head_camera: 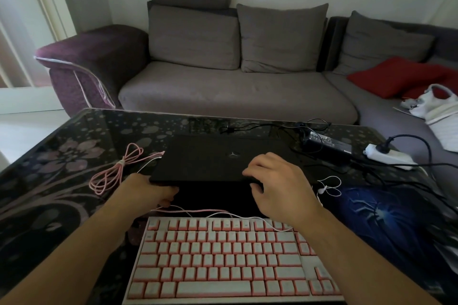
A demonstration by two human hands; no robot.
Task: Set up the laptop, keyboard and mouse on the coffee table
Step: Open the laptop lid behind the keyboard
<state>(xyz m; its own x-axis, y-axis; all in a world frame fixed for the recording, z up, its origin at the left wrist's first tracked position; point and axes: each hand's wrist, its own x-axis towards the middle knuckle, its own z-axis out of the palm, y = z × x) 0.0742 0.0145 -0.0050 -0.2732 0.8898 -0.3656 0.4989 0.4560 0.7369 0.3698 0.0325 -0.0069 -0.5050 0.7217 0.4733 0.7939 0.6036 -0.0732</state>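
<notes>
A black laptop [223, 156] lies in the middle of the dark floral coffee table [62, 156], its lid raised a little at the front edge. My left hand [151, 189] grips the front left corner, fingers under the lid. My right hand [275, 176] rests on the lid's front right edge with fingers curled over it. A white and pink keyboard [223, 257] sits just in front of the laptop, nearest me. Its pink cable [111, 173] lies coiled to the left. No mouse shows; a blue mouse pad [379, 215] lies at the right.
A black power brick [327, 143] with cables lies behind the laptop at the right, next to a white power strip [389, 156]. A thin white cable [327, 187] loops near my right hand. A grey sofa [235, 91] with red cushions [396, 77] stands behind the table.
</notes>
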